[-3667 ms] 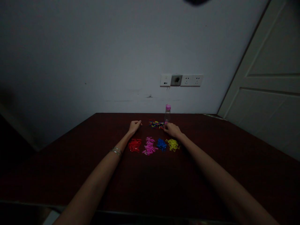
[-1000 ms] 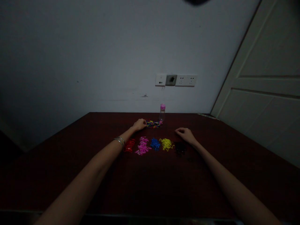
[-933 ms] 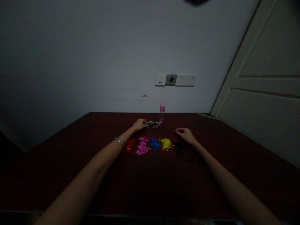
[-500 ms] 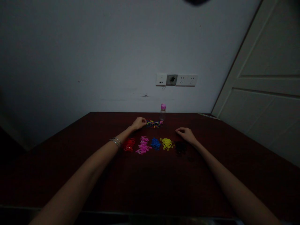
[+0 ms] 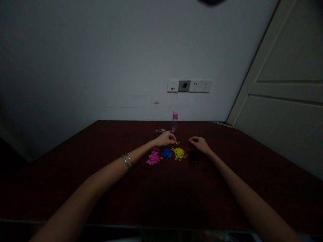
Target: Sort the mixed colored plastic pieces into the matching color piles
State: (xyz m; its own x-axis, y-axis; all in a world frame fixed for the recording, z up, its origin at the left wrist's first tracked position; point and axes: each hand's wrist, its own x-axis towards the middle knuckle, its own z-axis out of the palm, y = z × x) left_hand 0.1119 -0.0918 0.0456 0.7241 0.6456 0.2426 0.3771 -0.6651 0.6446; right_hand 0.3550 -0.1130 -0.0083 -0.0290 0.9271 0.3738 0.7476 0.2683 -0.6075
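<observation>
My left hand (image 5: 166,138) is closed in a pinch on a small yellow rubber band (image 5: 178,143), just beyond the pile of yellow rubber bands (image 5: 179,153). Behind it lies a mixed heap of coloured bands (image 5: 158,130), partly hidden by the hand. My right hand (image 5: 200,144) rests on the table beyond the black pile (image 5: 193,157), fingers pressed together; what they hold, if anything, cannot be made out. Left of the yellow pile are blue bands (image 5: 167,154) and pink bands (image 5: 154,157). My left forearm mostly covers the red ones.
A clear bottle with a pink cap (image 5: 175,120) stands behind the mixed heap. The dark red-brown table (image 5: 156,191) runs back to a pale wall with sockets (image 5: 200,86). A white door (image 5: 285,87) is at the right.
My left hand has moved right and nearer, from the mixed heap to above the yellow pile, with a yellow rubber band at its fingertips. My right hand has stayed in place.
</observation>
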